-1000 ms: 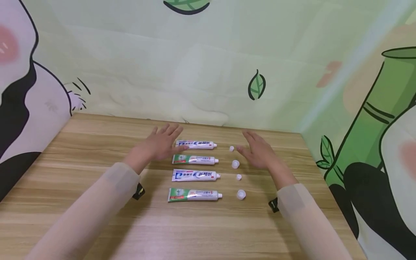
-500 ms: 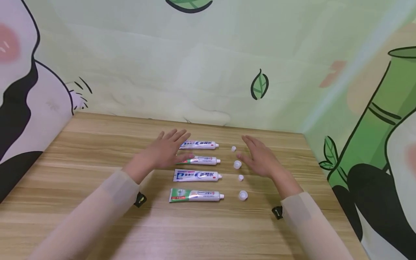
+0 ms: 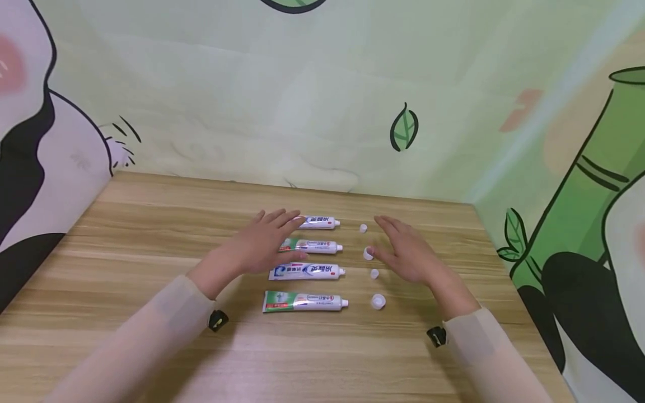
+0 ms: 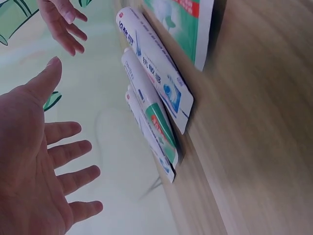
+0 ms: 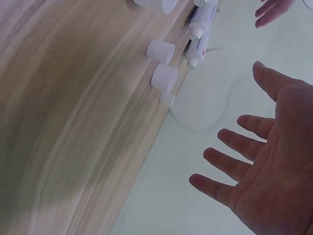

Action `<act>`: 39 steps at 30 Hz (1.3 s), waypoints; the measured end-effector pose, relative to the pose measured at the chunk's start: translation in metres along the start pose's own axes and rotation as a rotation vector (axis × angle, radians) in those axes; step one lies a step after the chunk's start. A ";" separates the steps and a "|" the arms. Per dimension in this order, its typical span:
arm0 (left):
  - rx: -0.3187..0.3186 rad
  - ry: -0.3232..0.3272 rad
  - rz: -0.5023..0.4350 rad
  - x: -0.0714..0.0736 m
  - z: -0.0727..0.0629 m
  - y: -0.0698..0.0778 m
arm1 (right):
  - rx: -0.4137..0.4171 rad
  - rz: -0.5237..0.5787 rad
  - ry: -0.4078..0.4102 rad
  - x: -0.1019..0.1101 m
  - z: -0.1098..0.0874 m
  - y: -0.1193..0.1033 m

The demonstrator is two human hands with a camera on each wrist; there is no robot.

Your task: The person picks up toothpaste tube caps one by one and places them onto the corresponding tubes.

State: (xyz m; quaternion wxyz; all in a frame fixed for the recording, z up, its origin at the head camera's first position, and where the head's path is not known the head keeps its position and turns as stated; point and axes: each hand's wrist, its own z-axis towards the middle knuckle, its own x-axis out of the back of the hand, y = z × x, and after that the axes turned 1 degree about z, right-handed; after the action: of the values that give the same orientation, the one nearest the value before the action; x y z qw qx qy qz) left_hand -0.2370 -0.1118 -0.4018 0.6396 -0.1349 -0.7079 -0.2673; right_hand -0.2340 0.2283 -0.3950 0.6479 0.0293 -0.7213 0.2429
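Observation:
Several toothpaste tubes lie in a column, nozzles bare and facing right. Farthest is a blue-and-white tube (image 3: 322, 223), then a green-and-white tube (image 3: 318, 247), another blue-and-white tube (image 3: 307, 272), and nearest a second green-and-white tube (image 3: 317, 302). My left hand (image 3: 254, 244), fingers spread, hovers over the left ends of the farther tubes, partly hiding them. To the right stands a column of white caps, small (image 3: 363, 228) and larger (image 3: 378, 301), each apart from its tube. My right hand (image 3: 409, 253) floats beside them, thumb overlapping one larger cap (image 3: 368, 253). Both hands hold nothing.
The tubes and caps are on a wood-grain table (image 3: 282, 364). A pale green printed backdrop (image 3: 227, 112) rises behind its far edge, with panda and bamboo drawings at the sides. A small black device (image 3: 218, 320) sits at the left wrist, another (image 3: 436, 336) at the right.
My left hand has shifted right and toward me, over more of the tubes. The right hand has come slightly nearer. Tubes and caps keep their places on the table.

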 end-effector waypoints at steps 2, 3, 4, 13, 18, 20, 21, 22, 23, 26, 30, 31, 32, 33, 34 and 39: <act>-0.002 0.002 -0.001 -0.001 -0.001 0.002 | 0.006 -0.004 0.000 0.000 -0.002 -0.001; -0.002 0.001 0.002 -0.002 -0.002 0.002 | 0.009 -0.004 0.000 0.000 -0.003 -0.002; -0.003 0.001 0.002 -0.003 -0.002 0.003 | 0.010 -0.005 0.000 -0.001 -0.005 -0.002; -0.062 0.007 0.020 -0.007 -0.007 0.008 | 0.019 0.019 -0.007 -0.001 -0.015 -0.004; -0.075 0.002 -0.004 -0.008 -0.009 0.015 | 0.042 0.035 -0.002 -0.002 -0.021 -0.004; -0.073 -0.005 -0.013 -0.008 -0.010 0.017 | 0.052 0.035 0.002 -0.003 -0.023 -0.003; -0.072 -0.011 -0.011 -0.008 -0.010 0.018 | 0.058 0.035 0.005 -0.003 -0.024 -0.003; -0.070 -0.014 -0.011 -0.008 -0.011 0.019 | 0.061 0.037 0.006 -0.003 -0.024 -0.003; -0.072 -0.016 -0.005 -0.008 -0.011 0.020 | 0.066 0.034 0.007 -0.003 -0.026 -0.003; -0.085 -0.019 0.012 -0.011 -0.012 0.022 | 0.071 0.028 0.003 -0.003 -0.029 -0.003; -0.101 -0.013 0.006 -0.014 -0.014 0.025 | 0.067 0.033 -0.004 -0.003 -0.034 -0.003; -0.103 -0.010 0.006 -0.014 -0.014 0.025 | 0.065 0.037 -0.005 -0.003 -0.035 -0.003; -0.105 -0.011 0.002 -0.014 -0.015 0.026 | 0.063 0.042 -0.006 -0.003 -0.036 -0.003; -0.106 -0.012 0.000 -0.014 -0.015 0.027 | 0.061 0.044 -0.008 -0.003 -0.037 -0.003; -0.111 -0.011 0.002 -0.014 -0.016 0.028 | 0.058 0.048 -0.012 -0.004 -0.038 -0.003; -0.116 -0.027 0.000 -0.015 -0.018 0.032 | 0.068 0.060 -0.021 -0.006 -0.042 -0.004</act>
State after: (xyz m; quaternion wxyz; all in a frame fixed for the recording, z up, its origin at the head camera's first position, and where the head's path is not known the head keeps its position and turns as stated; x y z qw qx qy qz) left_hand -0.2028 -0.0927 -0.4092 0.6213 -0.1755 -0.6996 -0.3060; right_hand -0.1930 0.2396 -0.3979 0.6314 0.0321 -0.7199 0.2865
